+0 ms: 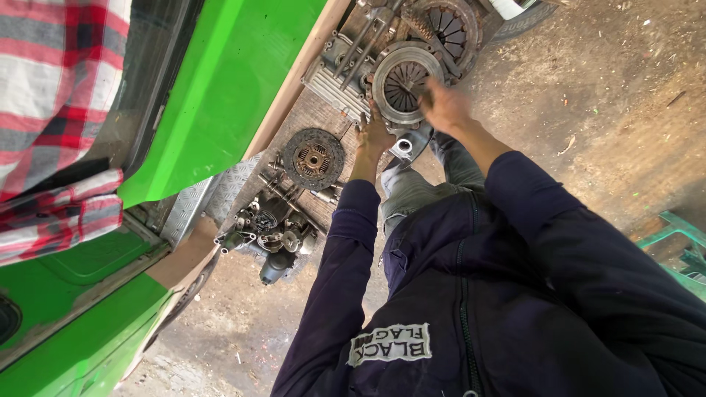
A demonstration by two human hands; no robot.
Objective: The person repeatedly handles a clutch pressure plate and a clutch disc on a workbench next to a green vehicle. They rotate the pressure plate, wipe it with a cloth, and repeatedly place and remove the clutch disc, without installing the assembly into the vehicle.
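Both hands were on round metal clutch plate [402,79] lying atop grey engine casing [346,77] on ground [603,110]. Left hand [375,136] gripped plate's lower rim; right hand [443,106] blurred on its right edge, grip unclear. Judged mid-handling: plate not yet lifted off. Rusty clutch disc [314,159] lay apart, near small metal parts [272,235]. No containers seen.

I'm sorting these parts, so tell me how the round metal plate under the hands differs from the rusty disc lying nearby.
The metal plate is grey and shiny; the rusty disc is dark brown. The plate looks larger than the disc. The left hand and right hand both touch the plate, while nobody touches the disc. The plate sits on other grey machine parts; the disc lies flat by itself on the brown board. Both are round with spoked centres.
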